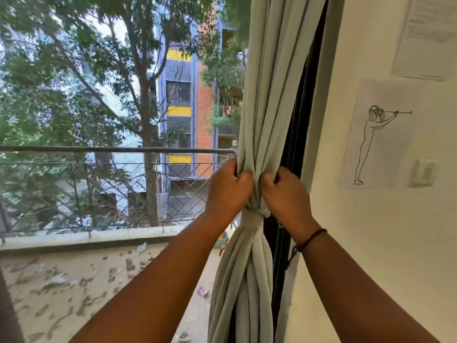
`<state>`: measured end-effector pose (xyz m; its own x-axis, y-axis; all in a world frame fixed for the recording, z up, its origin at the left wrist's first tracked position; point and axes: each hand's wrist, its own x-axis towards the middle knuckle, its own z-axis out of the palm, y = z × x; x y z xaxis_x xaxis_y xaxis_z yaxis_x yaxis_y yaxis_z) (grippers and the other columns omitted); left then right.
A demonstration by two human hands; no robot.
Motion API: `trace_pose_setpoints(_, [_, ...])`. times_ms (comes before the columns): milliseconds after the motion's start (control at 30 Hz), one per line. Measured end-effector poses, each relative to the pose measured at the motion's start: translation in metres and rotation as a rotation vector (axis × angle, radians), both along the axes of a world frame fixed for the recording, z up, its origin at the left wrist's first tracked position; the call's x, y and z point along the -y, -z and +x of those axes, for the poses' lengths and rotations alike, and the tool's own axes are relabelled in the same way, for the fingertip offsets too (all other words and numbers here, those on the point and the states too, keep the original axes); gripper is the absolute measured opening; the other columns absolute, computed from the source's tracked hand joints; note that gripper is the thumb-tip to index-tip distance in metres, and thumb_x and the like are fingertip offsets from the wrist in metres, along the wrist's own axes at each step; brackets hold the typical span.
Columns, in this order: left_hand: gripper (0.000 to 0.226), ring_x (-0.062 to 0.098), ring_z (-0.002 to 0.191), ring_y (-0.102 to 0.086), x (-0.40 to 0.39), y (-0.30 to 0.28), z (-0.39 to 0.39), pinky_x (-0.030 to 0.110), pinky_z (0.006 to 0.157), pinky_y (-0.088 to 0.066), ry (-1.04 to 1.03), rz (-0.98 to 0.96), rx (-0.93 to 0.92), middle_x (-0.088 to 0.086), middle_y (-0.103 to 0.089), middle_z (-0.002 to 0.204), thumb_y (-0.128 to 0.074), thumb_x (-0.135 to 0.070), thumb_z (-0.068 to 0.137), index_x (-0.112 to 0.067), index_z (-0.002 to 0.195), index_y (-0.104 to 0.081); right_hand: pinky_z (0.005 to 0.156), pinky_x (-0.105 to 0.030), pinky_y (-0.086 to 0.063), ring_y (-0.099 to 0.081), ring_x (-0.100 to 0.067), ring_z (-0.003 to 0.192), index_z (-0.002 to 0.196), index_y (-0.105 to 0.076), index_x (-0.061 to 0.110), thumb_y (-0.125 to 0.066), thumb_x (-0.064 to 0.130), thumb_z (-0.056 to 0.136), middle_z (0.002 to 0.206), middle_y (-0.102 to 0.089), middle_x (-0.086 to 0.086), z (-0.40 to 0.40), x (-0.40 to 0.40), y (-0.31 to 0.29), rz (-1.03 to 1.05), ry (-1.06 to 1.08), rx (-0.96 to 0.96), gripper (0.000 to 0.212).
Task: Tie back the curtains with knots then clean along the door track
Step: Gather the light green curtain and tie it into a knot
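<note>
Arms reach forward side by side, left hand (228, 184) and right hand (282, 188) each gripping curtain (267, 100) folds just above knot (252, 217).

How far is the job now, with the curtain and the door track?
Done: the curtain already carries a knot. In hand: the left hand and the right hand both grip the folds just above it, apparently tightening. Left: cleaning the door track, which is not in view; no cleaning tool shows.

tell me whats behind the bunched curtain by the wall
Behind the curtain a dark door frame shows along its right edge. Both hands grip the fabric above the knot; the rest is covered.
</note>
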<state>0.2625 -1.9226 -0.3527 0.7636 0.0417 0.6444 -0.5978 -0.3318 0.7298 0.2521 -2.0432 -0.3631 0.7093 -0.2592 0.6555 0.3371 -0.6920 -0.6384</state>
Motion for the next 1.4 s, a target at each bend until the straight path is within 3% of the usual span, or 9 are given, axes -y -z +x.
trace_pose_setpoints(100, [0.011, 0.017, 0.072, -0.059, -0.015, -0.002, 0.01, 0.026, 0.059, -0.048, 0.002, 0.002, -0.005, -0.005, -0.06, 0.075, -0.051, -0.015, 0.087, -0.016, 0.092, -0.061, 0.051, -0.029, -0.044, -0.057, -0.015, 0.062, 0.101, -0.046, 0.021, -0.051, 0.032, 0.09, 0.076, -0.06, -0.001, 0.001, -0.02, -0.003, 0.14, -0.007, 0.131, 0.016])
trace_pose_setpoints(233, [0.008, 0.001, 0.066, -0.061, -0.029, 0.006, 0.016, 0.023, 0.062, -0.052, 0.114, -0.073, -0.012, -0.009, -0.064, 0.077, -0.055, -0.014, 0.087, -0.019, 0.09, -0.062, 0.055, -0.019, -0.04, -0.052, -0.013, 0.064, 0.086, -0.043, 0.024, -0.045, 0.061, 0.086, 0.078, -0.053, -0.003, -0.004, -0.037, -0.003, 0.177, 0.06, 0.354, 0.037])
trace_pose_setpoints(367, [0.013, 0.014, 0.066, -0.06, -0.029, 0.013, 0.022, 0.032, 0.062, -0.051, 0.215, -0.099, -0.039, -0.002, -0.062, 0.073, -0.052, -0.026, 0.095, -0.016, 0.089, -0.059, 0.051, -0.03, -0.033, -0.042, -0.014, 0.055, 0.064, -0.038, 0.018, -0.038, 0.051, 0.095, 0.062, -0.041, 0.001, 0.006, -0.041, -0.009, 0.024, 0.135, 0.231, 0.045])
trace_pose_setpoints(533, [0.027, 0.022, 0.088, -0.061, -0.029, 0.013, 0.035, 0.036, 0.075, -0.05, 0.203, -0.151, -0.079, 0.009, -0.064, 0.098, -0.039, -0.031, 0.101, -0.012, 0.101, -0.058, 0.05, -0.029, -0.031, -0.047, -0.017, 0.056, 0.068, -0.047, 0.009, -0.034, 0.04, 0.099, 0.058, -0.046, -0.001, 0.014, -0.033, -0.006, -0.059, 0.203, 0.236, 0.046])
trace_pose_setpoints(700, [0.023, 0.011, 0.074, -0.053, -0.031, 0.011, 0.048, 0.027, 0.066, -0.042, 0.208, -0.246, -0.162, 0.0, -0.058, 0.086, -0.037, -0.029, 0.101, -0.016, 0.098, -0.056, 0.05, -0.024, -0.022, -0.046, -0.015, 0.064, 0.08, -0.056, 0.012, -0.032, 0.035, 0.101, 0.068, -0.049, 0.003, 0.022, -0.022, -0.001, -0.03, 0.357, 0.193, 0.039])
trace_pose_setpoints(1000, [0.024, 0.019, 0.067, -0.046, -0.015, 0.016, 0.07, 0.034, 0.066, -0.038, 0.217, -0.467, -0.257, 0.006, -0.05, 0.076, -0.032, -0.02, 0.101, -0.015, 0.088, -0.052, 0.066, -0.026, -0.032, -0.047, -0.015, 0.072, 0.091, -0.059, 0.011, -0.027, 0.04, 0.101, 0.078, -0.051, 0.002, 0.028, 0.01, 0.004, 0.053, 0.482, 0.103, 0.045])
trace_pose_setpoints(1167, [0.025, 0.024, 0.079, -0.056, -0.003, 0.021, 0.073, 0.039, 0.075, -0.047, 0.243, -0.352, -0.194, 0.007, -0.057, 0.083, -0.032, -0.025, 0.102, -0.024, 0.084, -0.048, 0.073, -0.026, -0.036, -0.057, -0.022, 0.091, 0.112, -0.059, 0.016, -0.027, 0.038, 0.102, 0.1, -0.062, -0.005, 0.032, 0.007, 0.002, 0.111, 0.347, 0.052, 0.04])
trace_pose_setpoints(1300, [0.014, 0.015, 0.078, -0.057, 0.005, 0.043, 0.062, 0.028, 0.069, -0.047, 0.33, -0.216, -0.082, -0.002, -0.058, 0.084, -0.042, -0.028, 0.1, -0.025, 0.089, -0.05, 0.071, -0.03, -0.042, -0.056, -0.022, 0.084, 0.095, -0.053, 0.012, -0.034, 0.038, 0.1, 0.094, -0.057, -0.008, 0.034, -0.003, 0.026, 0.004, 0.226, 0.098, 0.033])
trace_pose_setpoints(1400, [0.022, 0.013, 0.097, -0.055, 0.009, 0.086, 0.062, 0.031, 0.085, -0.05, 0.397, -0.064, -0.154, 0.001, -0.055, 0.108, -0.056, -0.039, 0.089, -0.029, 0.107, -0.048, 0.077, -0.03, -0.04, -0.049, -0.02, 0.086, 0.098, -0.048, 0.013, -0.039, 0.034, 0.099, 0.101, -0.047, -0.009, 0.032, -0.013, 0.058, -0.046, 0.168, 0.067, 0.023])
